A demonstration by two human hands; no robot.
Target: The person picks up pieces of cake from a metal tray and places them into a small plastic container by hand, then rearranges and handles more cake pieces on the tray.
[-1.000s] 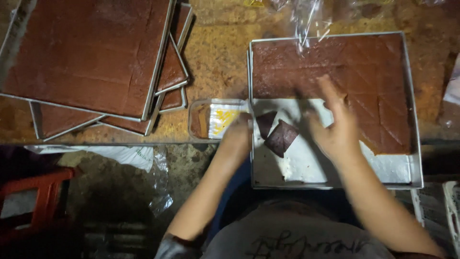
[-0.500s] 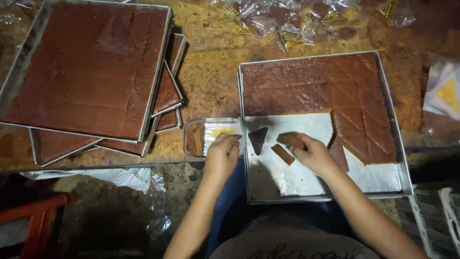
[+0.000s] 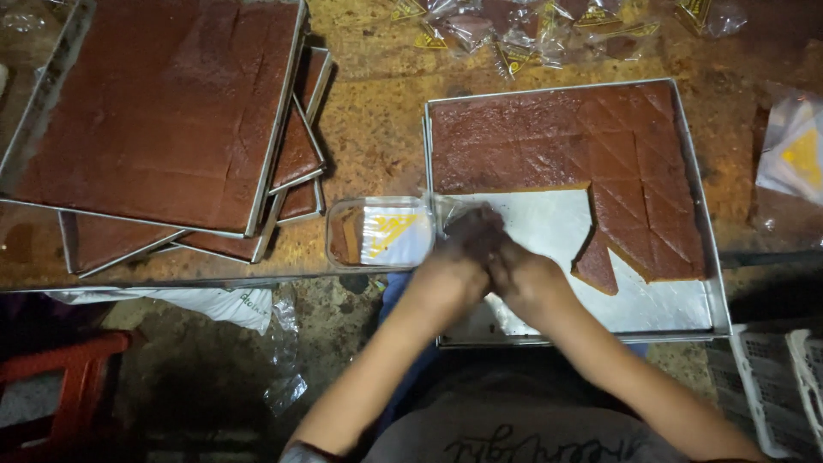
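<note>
A metal tray (image 3: 711, 283) holds a brown slab cake (image 3: 549, 137) scored into diamond pieces; its near left part is bare metal. Both my hands meet over the tray's left front corner. My left hand (image 3: 446, 274) pinches a clear plastic bag (image 3: 443, 210) at its mouth. Pressed against it, my right hand (image 3: 525, 276) closes its fingers on a dark cake piece (image 3: 477, 227) at the bag. Motion blur hides the finer grip. One cut piece (image 3: 597, 264) juts from the cake's edge just right of my hands.
A clear box of printed wrappers (image 3: 377, 233) sits left of the tray. Stacked trays of uncut cake (image 3: 163, 111) fill the left. Wrapped pieces (image 3: 514, 34) lie at the far edge, a plastic bag (image 3: 793, 154) at right, a white crate (image 3: 771, 377) and red stool (image 3: 69, 377) below.
My hands were apart over two loose cake pieces on the bare tray; they have since come together at the tray's left front, and the loose pieces no longer lie on the metal.
</note>
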